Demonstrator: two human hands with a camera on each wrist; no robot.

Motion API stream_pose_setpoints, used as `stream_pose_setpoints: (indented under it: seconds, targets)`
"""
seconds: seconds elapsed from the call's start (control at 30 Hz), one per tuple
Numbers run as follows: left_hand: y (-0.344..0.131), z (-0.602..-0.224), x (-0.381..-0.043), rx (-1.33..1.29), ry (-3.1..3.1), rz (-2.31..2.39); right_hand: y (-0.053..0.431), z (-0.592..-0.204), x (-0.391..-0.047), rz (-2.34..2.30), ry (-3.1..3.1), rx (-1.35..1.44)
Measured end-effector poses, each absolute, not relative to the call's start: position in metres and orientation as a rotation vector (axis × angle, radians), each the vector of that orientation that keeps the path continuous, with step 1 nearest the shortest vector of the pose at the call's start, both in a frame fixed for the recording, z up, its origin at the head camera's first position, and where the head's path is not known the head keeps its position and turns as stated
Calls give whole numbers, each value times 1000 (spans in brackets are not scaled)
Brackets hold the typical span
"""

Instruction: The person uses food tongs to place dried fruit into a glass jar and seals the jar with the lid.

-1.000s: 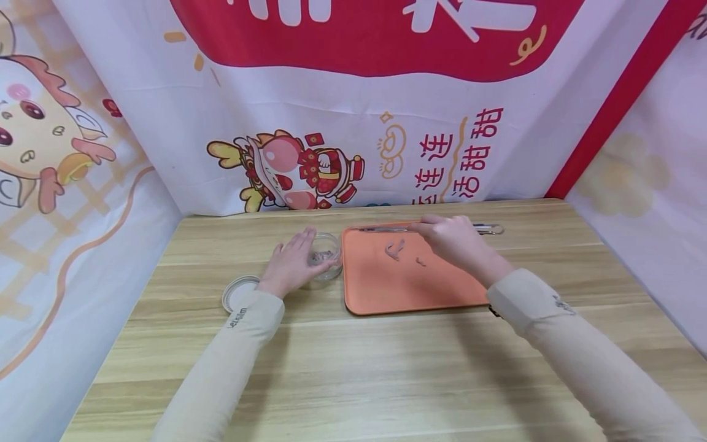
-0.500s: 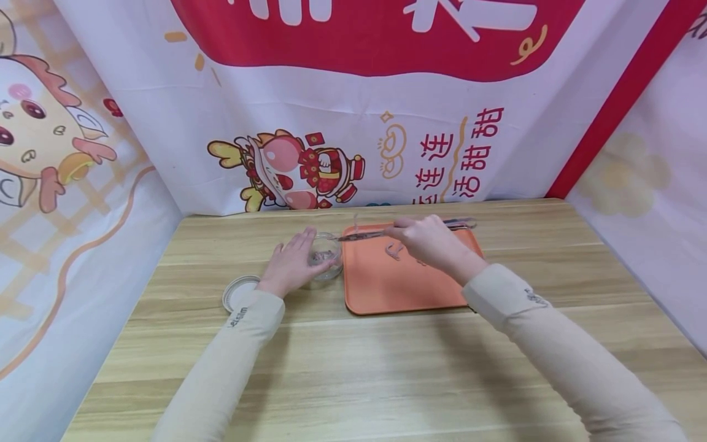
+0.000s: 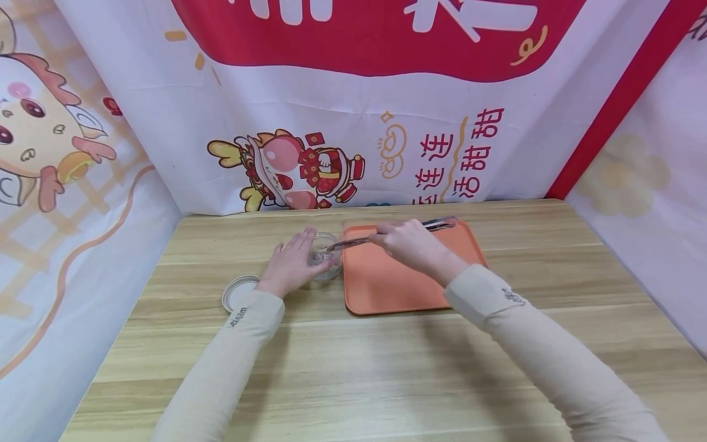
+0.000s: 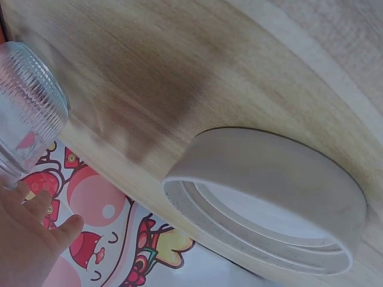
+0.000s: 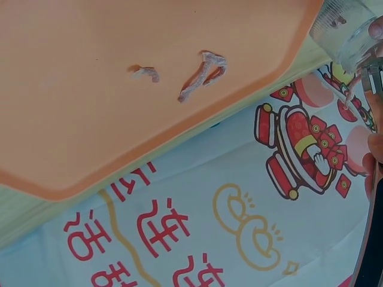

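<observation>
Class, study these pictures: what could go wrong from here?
The tongs in the right hand reach to the mouth of the clear jar; a knock might tip it, though the left hand steadies it. The left thumb lies close by and could get nudged. The small pieces on the tray might slip when gripped.

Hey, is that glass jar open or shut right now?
Open. The jar is uncovered: the lid lies apart on the table, and the tongs reach to the jar's mouth.
</observation>
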State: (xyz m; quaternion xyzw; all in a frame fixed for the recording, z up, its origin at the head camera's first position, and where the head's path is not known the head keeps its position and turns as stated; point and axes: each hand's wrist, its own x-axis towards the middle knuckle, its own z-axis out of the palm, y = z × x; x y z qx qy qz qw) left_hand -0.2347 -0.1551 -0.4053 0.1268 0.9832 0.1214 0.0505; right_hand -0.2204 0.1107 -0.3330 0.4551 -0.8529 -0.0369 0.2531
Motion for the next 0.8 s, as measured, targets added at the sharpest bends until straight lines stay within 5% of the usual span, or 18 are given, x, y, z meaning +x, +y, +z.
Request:
stream_pose_setpoints:
  seconds: [0.8]
  targets:
    - [-154,-406,-237,368,2983,353,92,-340,-222,-122,-2404,1283]
